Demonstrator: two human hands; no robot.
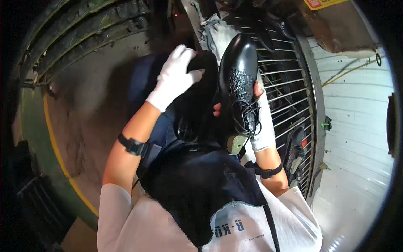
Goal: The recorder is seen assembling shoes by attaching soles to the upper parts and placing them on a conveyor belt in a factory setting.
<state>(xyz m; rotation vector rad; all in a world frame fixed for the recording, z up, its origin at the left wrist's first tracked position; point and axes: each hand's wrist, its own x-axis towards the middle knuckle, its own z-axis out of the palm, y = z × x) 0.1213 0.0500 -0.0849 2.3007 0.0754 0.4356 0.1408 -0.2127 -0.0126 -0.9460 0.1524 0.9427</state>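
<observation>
A glossy black lace-up shoe (241,80) with a crinkled, textured throat is held upright, its toe pointing away from me. My right hand (261,111), in a white glove with bare fingertips, grips it from beneath, and fingertips show at both sides. The shoe's black laces hang loose, and a pale green block (237,144) protrudes at the heel end. To the left, my left hand (178,75), also in a white glove, has its fingers bent and its thumb against a dark shape (197,96) over my lap. That shape is too dark to make out.
On my right stands a metal wire rack (285,90), with another black shoe (294,145) lying on its near part. Grey rags (218,33) lie beyond the held shoe. Dark curved racks (88,38) rise at far left. A black apron (193,172) covers my front.
</observation>
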